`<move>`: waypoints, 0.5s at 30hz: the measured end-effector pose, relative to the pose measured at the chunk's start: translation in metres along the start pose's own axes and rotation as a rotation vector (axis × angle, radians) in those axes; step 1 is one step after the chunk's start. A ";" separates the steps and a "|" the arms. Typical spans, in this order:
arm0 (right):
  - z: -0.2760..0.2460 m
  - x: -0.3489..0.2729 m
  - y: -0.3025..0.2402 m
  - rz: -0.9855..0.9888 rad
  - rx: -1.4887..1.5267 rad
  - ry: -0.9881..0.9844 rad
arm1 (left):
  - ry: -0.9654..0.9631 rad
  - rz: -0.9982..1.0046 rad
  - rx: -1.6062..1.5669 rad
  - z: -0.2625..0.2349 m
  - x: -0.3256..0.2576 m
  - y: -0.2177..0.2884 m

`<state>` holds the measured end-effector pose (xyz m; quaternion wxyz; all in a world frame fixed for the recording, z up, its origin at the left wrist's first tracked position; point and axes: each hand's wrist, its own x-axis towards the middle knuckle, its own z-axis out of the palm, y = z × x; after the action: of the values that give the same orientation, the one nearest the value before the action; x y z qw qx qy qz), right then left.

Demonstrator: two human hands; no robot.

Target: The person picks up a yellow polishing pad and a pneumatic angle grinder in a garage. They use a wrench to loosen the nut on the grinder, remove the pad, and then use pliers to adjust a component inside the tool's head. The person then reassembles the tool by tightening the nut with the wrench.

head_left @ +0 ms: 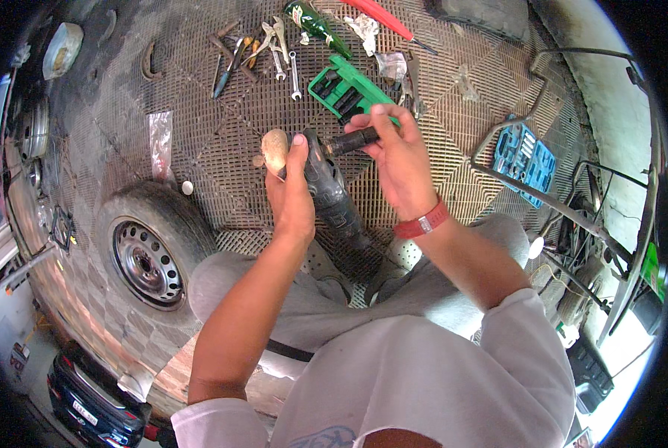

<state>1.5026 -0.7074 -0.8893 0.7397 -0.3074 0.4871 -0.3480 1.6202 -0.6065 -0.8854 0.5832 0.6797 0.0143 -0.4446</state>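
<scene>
My left hand (293,194) is closed around a black impact wrench (330,193), its body slanting down toward my feet. Beside my left thumb shows a worn tan, rounded piece (274,151); whether it belongs to the tool I cannot tell. The fingers of my right hand (401,160) grip a long black socket (355,140), which lies in line with the tool's nose and appears to meet it. Just beyond the socket is an open green socket case (355,81) with several black sockets in it.
A wheel (151,257) lies at my left. Spanners (295,75), pliers and a green bottle (315,26) are scattered ahead on the mat. To the right stand a metal frame (551,201) and a blue tool case (524,160). A dark car (95,399) is behind left.
</scene>
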 end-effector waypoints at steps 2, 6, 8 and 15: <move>0.014 -0.007 0.000 0.037 0.295 0.046 | 0.054 0.014 0.048 0.002 0.001 -0.008; 0.027 0.000 -0.002 0.022 0.573 0.153 | 0.067 0.056 0.128 0.002 -0.003 -0.021; 0.043 0.001 -0.008 -0.048 0.512 0.318 | 0.057 0.114 0.153 -0.001 -0.003 -0.027; 0.039 0.009 -0.019 -0.109 0.449 -0.316 | -0.097 -0.101 -0.335 0.023 -0.020 0.019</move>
<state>1.5381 -0.7208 -0.8659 0.8363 -0.2121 0.2590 -0.4341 1.6051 -0.6212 -0.8561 0.6655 0.5491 0.0942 -0.4967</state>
